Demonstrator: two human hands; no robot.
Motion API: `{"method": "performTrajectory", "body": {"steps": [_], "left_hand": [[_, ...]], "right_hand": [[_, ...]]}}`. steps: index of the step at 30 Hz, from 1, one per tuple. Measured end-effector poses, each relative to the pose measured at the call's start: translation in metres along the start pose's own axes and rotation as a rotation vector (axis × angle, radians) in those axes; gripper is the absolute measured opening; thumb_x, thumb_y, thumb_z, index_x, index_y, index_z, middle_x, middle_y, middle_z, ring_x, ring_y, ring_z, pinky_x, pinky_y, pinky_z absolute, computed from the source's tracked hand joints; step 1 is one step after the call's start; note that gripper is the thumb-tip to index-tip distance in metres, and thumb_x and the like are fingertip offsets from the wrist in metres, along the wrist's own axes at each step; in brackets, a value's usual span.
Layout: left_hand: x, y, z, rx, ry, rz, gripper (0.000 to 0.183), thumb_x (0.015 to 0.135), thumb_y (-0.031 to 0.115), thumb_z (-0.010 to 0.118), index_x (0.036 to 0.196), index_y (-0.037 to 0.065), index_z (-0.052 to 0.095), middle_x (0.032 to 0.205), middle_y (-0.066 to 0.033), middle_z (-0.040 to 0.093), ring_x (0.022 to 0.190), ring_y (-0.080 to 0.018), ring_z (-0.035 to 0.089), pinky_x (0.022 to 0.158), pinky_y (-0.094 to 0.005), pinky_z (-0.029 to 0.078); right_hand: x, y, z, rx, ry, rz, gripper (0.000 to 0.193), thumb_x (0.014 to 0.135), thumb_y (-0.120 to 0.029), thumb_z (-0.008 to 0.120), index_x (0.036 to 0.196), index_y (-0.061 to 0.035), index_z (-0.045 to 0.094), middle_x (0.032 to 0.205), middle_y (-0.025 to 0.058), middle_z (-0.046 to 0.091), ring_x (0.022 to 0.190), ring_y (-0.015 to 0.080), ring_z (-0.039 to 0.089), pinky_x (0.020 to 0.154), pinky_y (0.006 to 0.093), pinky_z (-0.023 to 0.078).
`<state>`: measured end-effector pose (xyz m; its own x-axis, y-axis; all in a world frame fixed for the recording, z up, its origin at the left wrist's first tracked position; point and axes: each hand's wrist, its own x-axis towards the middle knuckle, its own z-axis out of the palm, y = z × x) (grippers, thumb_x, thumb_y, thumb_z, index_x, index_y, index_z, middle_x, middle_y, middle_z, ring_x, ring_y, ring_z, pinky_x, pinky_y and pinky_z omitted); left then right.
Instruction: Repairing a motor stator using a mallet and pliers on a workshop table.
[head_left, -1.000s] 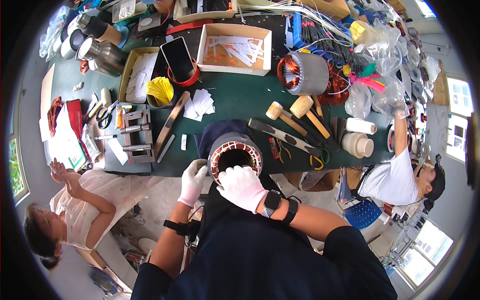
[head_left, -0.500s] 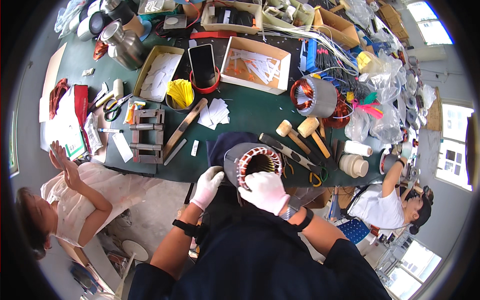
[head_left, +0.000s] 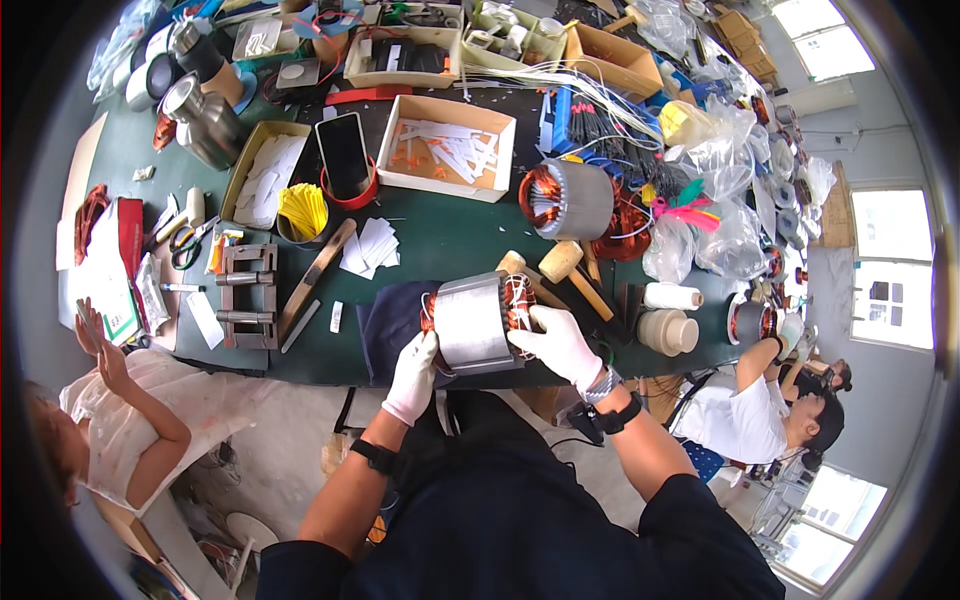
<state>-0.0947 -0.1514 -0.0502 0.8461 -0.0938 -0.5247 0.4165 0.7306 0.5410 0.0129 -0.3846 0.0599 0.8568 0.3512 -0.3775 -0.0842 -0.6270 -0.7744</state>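
Note:
A motor stator (head_left: 470, 325) lies on its side at the table's front edge, its grey metal cylinder facing me. Laced copper windings stick out at both ends. My left hand (head_left: 412, 380), in a white glove, grips the left end with its fingers bent. At the right end, my right hand (head_left: 558, 348), also gloved, has its fingers around the winding edge. Beneath and left of the stator is a dark blue cloth (head_left: 385, 330). Just behind it lie wooden-headed mallets (head_left: 562, 262), partly covered by the stator.
A second stator (head_left: 572, 200) stands farther back, near clear plastic bags. Left are a metal clamp-like frame (head_left: 248, 298), a wooden stick (head_left: 318, 275) and yellow slips in a cup (head_left: 303, 212). White spools (head_left: 668, 330) stand right. People sit at both sides.
The stator has turned from its open end facing me onto its side. My right hand has moved from its opening to the right end. The view has shifted right.

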Motion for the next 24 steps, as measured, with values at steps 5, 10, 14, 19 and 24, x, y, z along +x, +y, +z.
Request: {"method": "performTrajectory", "body": {"steps": [5, 10, 14, 19, 24], "left_hand": [[-0.01, 0.013, 0.028, 0.197, 0.057, 0.092, 0.042, 0.115, 0.036, 0.054, 0.135, 0.001, 0.064, 0.124, -0.0011, 0.07, 0.11, -0.0084, 0.062, 0.098, -0.0275, 0.05], [-0.056, 0.074, 0.078, 0.559, 0.143, 0.188, 0.022, 0.114, 0.023, 0.055, 0.11, 0.002, 0.061, 0.099, 0.0025, 0.062, 0.09, -0.0056, 0.052, 0.081, -0.0254, 0.047], [-0.068, 0.1, 0.082, 0.877, 0.175, 0.236, 0.017, 0.108, 0.016, 0.06, 0.101, 0.001, 0.059, 0.091, -0.0015, 0.062, 0.085, -0.0079, 0.05, 0.075, -0.0296, 0.046], [-0.062, 0.087, 0.091, 1.676, 0.272, 0.584, 0.025, 0.093, 0.018, 0.076, 0.091, 0.0, 0.059, 0.086, -0.0212, 0.064, 0.081, -0.0427, 0.062, 0.076, -0.0479, 0.05], [-0.051, 0.028, 0.084, 1.919, 0.147, 0.723, 0.032, 0.085, 0.021, 0.084, 0.089, 0.003, 0.058, 0.087, -0.0179, 0.061, 0.087, -0.0396, 0.062, 0.076, -0.0496, 0.051]], "right_hand": [[-0.015, 0.017, -0.006, 0.537, -0.01, 0.213, 0.027, 0.103, -0.022, 0.059, 0.086, -0.0031, 0.067, 0.072, -0.0028, 0.066, 0.061, 0.0086, 0.061, 0.057, 0.027, 0.045], [-0.043, 0.017, 0.01, 0.873, -0.084, 0.277, 0.025, 0.101, -0.023, 0.058, 0.083, -0.0066, 0.065, 0.07, -0.0012, 0.063, 0.058, 0.0089, 0.06, 0.054, 0.0253, 0.046], [-0.039, 0.016, 0.033, 0.884, -0.263, 0.268, 0.013, 0.092, -0.01, 0.057, 0.098, -0.0026, 0.066, 0.086, 0.0015, 0.065, 0.071, 0.009, 0.059, 0.063, 0.0276, 0.048], [-0.003, 0.052, 0.084, 0.762, -0.462, 0.289, 0.024, 0.092, -0.01, 0.058, 0.111, 0.0022, 0.066, 0.091, 0.0033, 0.067, 0.072, 0.0116, 0.062, 0.067, 0.0279, 0.053], [-0.016, 0.083, 0.087, 0.645, -0.465, 0.239, 0.03, 0.094, -0.011, 0.063, 0.119, 0.0029, 0.073, 0.092, 0.0084, 0.075, 0.074, 0.0164, 0.069, 0.067, 0.0309, 0.056]]}}
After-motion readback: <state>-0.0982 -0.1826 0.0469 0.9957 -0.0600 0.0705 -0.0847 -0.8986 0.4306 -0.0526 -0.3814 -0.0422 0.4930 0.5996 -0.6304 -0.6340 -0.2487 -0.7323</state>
